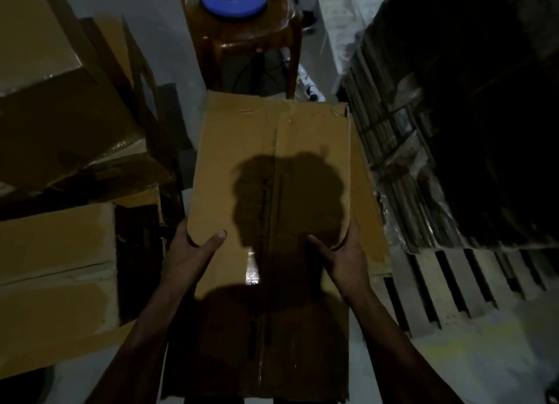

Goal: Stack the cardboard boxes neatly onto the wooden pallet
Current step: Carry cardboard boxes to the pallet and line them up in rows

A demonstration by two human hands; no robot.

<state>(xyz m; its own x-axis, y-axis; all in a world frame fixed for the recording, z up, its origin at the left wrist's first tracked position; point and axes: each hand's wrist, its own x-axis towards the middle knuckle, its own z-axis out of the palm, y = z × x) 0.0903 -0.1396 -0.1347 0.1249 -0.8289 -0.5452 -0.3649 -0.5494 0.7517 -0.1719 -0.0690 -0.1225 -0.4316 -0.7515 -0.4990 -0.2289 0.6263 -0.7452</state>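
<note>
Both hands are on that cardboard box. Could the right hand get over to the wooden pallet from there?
Probably yes: the wooden pallet lies just right of the right hand, floor between bare, though that hand now grips the cardboard box.

left hand (193, 252) grips cardboard box (272, 167) left edge | right hand (344, 252) grips right edge | wooden pallet (453, 282) just right | stool (248, 31) beyond

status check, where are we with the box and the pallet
Both hands, left hand and right hand, grip the flattened cardboard box. Wooden pallet to the right, already carrying bundled flat cardboard. Brown plastic stool directly ahead.
</note>
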